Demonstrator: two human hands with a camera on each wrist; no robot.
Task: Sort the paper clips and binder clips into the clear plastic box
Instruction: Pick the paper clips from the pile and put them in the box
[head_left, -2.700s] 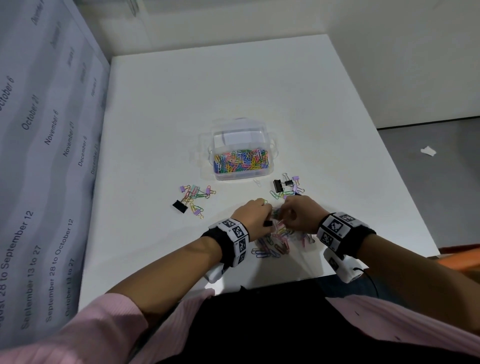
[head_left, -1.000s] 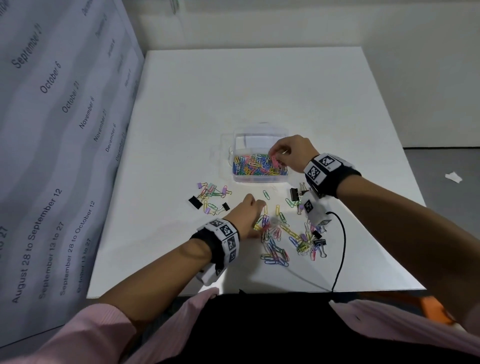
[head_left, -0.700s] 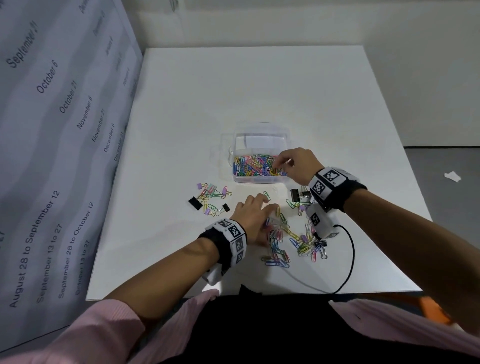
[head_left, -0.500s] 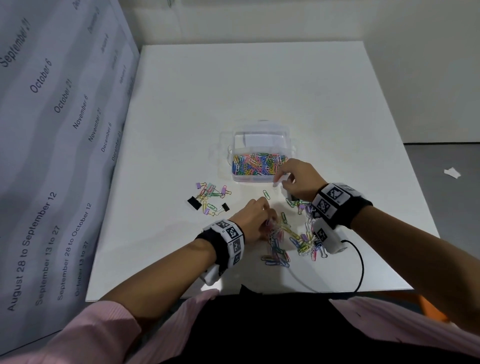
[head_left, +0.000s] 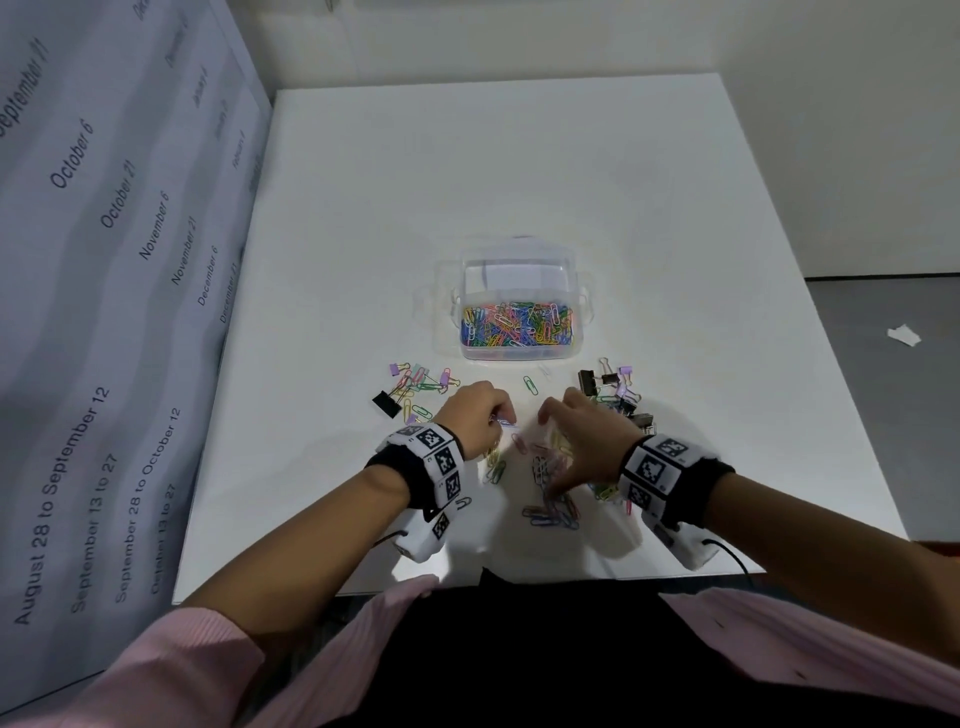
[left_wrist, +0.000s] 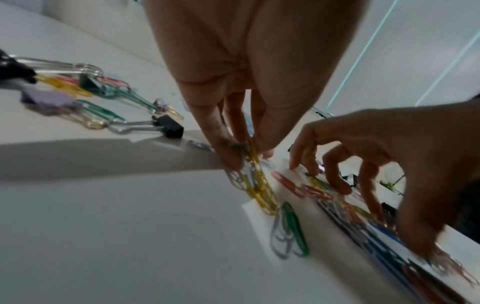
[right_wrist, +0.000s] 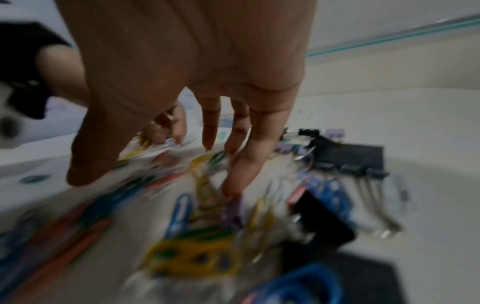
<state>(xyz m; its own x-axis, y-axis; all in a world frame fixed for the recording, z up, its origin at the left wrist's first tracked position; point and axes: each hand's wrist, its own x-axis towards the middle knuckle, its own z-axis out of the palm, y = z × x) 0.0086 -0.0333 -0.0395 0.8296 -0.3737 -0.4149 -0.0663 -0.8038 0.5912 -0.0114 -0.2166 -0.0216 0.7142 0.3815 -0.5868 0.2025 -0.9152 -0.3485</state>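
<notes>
A: From the head camera, where do things stand?

B: The clear plastic box (head_left: 521, 291) sits mid-table, its near compartment full of coloured paper clips (head_left: 517, 326), the far one looking bare. Both hands work the loose pile of clips (head_left: 550, 483) at the near edge of the white table (head_left: 519, 171). The left hand (head_left: 475, 415) has fingers curled down; the right hand (head_left: 587, 441) is spread over the pile. A lone green clip (head_left: 529, 384) lies between the hands and the box.

A: And the left wrist view?

B: The left hand's fingertips (left_wrist: 231, 156) pinch a bunch of yellow clips (left_wrist: 255, 181) that trails onto the table. A black binder clip (left_wrist: 168, 128) lies to the side.

A: The right wrist view?

B: It's blurred. The right hand's fingers (right_wrist: 239, 174) hang straight over the clips, grasping nothing I can make out. Black binder clips (right_wrist: 350, 156) lie just beside them.

A: What might go wrong?

B: The yellow bunch looks linked, so I'd guess lifting it could drag or shed clips. Binder clips are mixed in, and a broad scoop could carry one into the paper-clip compartment.
</notes>
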